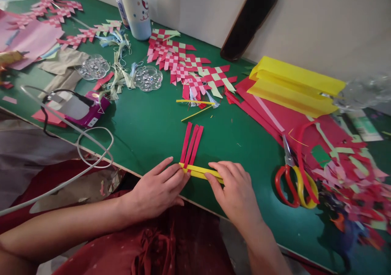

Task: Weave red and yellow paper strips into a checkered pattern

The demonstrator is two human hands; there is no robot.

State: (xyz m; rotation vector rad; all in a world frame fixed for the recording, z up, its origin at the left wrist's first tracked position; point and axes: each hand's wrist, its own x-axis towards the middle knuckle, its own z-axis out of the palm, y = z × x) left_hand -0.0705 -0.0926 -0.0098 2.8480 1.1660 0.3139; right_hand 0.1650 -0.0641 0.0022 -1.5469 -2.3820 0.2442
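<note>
Near the front edge of the green table [146, 128], my left hand [159, 187] lies flat with its fingers stretched out, their tips pressing the left end of yellow paper strips [200, 171]. My right hand [233, 187] rests on the right end of the same strips, fingers curved down onto them. Three red paper strips [191, 144] run away from me, crossing the yellow ones between my hands.
Red-and-yellow-handled scissors [291, 181] lie right of my hands, beside red sheets, folded yellow paper [293, 86] and paper scraps. Woven red-and-green paper pieces [189, 67] lie further back, with a bottle [137, 8], a phone [249, 20] against the wall, a purple glue gun [82, 108] and bead trays at left.
</note>
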